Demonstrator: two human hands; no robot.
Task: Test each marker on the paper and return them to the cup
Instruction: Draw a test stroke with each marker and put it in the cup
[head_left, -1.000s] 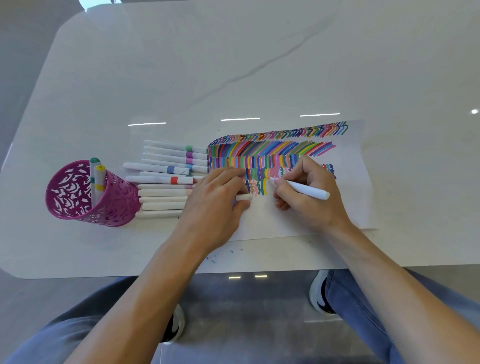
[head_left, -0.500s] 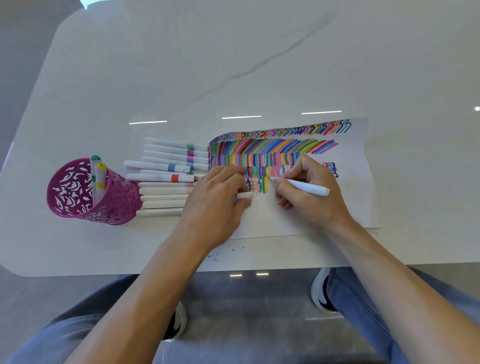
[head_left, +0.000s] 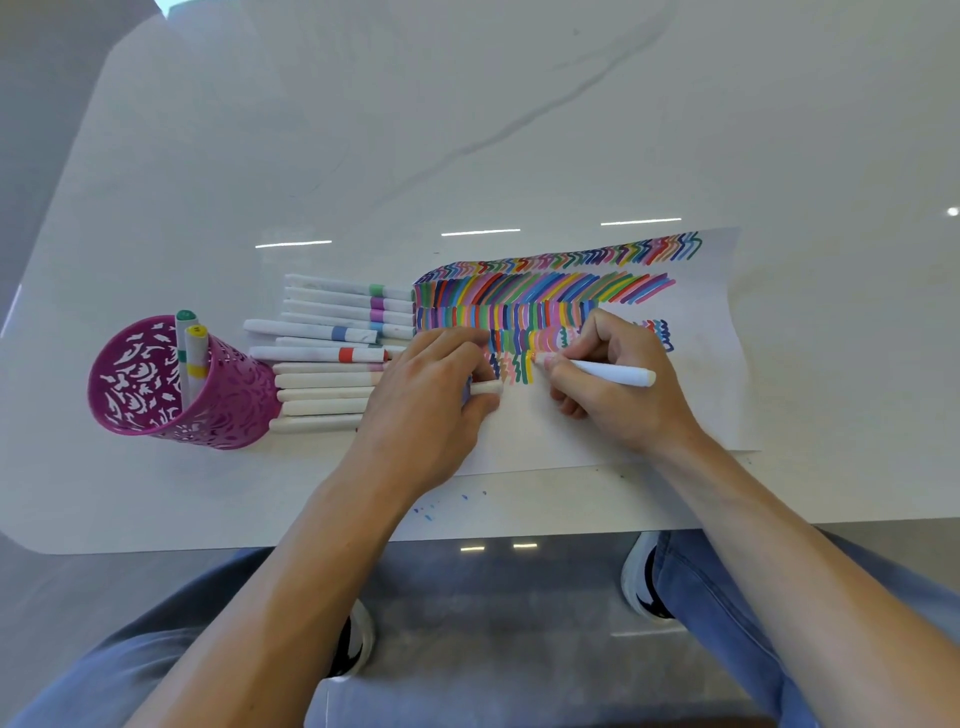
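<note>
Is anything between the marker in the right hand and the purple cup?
Yes. The left hand, gripping a cap, and the row of loose markers lie between the marker in the right hand and the cup; a lifted path likely clears them.

You're working in bright, even overhead light. Thin white strips of glare cross the glossy table, with a small spot near its right side. Shadows are soft and faint. Wide-angle distortion bends the table's edges, but strokes on the paper look crisp.
</note>
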